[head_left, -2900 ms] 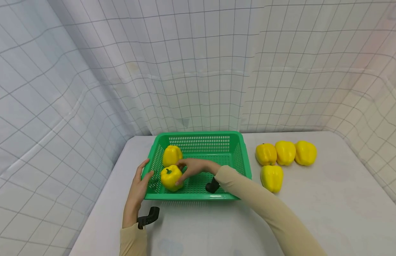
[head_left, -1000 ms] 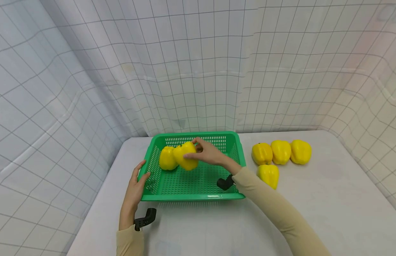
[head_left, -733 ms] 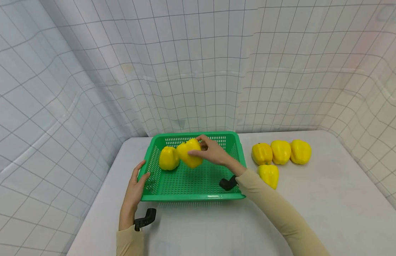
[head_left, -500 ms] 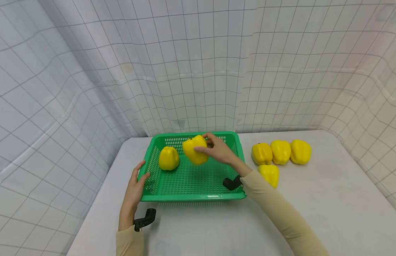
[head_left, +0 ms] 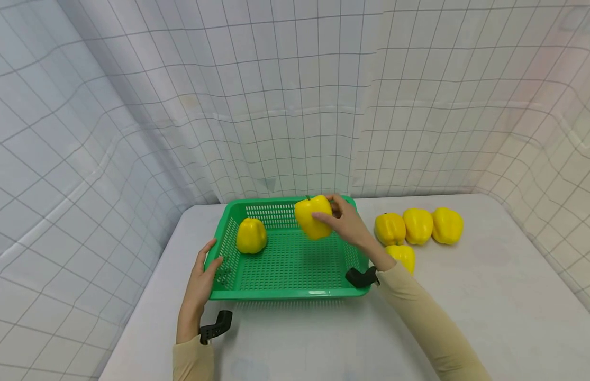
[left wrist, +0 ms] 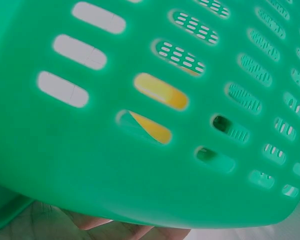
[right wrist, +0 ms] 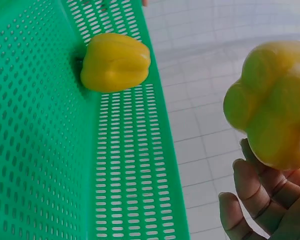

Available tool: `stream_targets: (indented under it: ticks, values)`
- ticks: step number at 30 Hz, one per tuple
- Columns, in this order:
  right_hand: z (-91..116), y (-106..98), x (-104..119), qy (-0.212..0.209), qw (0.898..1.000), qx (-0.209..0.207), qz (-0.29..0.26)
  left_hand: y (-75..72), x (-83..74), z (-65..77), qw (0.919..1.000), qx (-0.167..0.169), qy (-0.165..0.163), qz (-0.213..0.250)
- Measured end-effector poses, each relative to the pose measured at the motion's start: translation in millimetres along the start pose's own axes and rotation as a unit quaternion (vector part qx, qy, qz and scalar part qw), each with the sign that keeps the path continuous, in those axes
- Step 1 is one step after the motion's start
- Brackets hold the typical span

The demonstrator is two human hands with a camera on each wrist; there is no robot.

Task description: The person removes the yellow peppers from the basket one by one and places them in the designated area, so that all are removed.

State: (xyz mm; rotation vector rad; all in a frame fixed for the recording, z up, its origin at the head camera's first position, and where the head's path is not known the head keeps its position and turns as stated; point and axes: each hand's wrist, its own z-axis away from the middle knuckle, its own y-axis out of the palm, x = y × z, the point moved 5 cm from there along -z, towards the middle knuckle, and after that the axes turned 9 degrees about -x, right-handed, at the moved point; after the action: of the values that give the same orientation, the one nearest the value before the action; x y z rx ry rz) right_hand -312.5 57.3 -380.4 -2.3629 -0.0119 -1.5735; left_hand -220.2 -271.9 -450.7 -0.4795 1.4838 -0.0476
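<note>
A yellow bell pepper [head_left: 308, 217] with a green stem is held up over the right part of the green basket [head_left: 290, 294]. My right hand [head_left: 349, 226] pinches it from the right, thumb in front and fingers behind. In the right wrist view the pepper's lobed end [right wrist: 272, 102] shows above the fingers. A second yellow bell pepper [head_left: 251, 236] lies inside at the basket's back left. My left hand [head_left: 199, 280] grips the basket's left rim; in the left wrist view the slotted wall [left wrist: 90, 170] covers most of it, with only some fingers visible below.
Several more yellow bell peppers stand on the white table right of the basket: three in a back row [head_left: 418, 226], one in front [head_left: 402, 257], partly behind my right forearm. A gridded white curtain [head_left: 295, 106] encloses the back and sides.
My right hand has lifted the front pepper from the basket's left side and carried it up and to the right. The other pepper stays inside. My left hand remains at the rim.
</note>
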Motion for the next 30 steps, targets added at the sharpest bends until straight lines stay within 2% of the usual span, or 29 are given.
stream_targets:
  ticks: [15,22,30]
  values:
    - [21,-45,4,0.026,0.997,-0.063,0.021,-0.9,1.0,0.0,1.0000,-0.001,-0.008,-0.001]
    - [29,-68,-1,0.046,0.993,-0.100,0.053,-0.7,0.4,0.5,1.0000,0.001,-0.003,-0.006]
    - [43,-90,-6,0.071,0.987,-0.133,0.057,-0.6,0.9,0.3,1.0000,0.001,-0.003,-0.006]
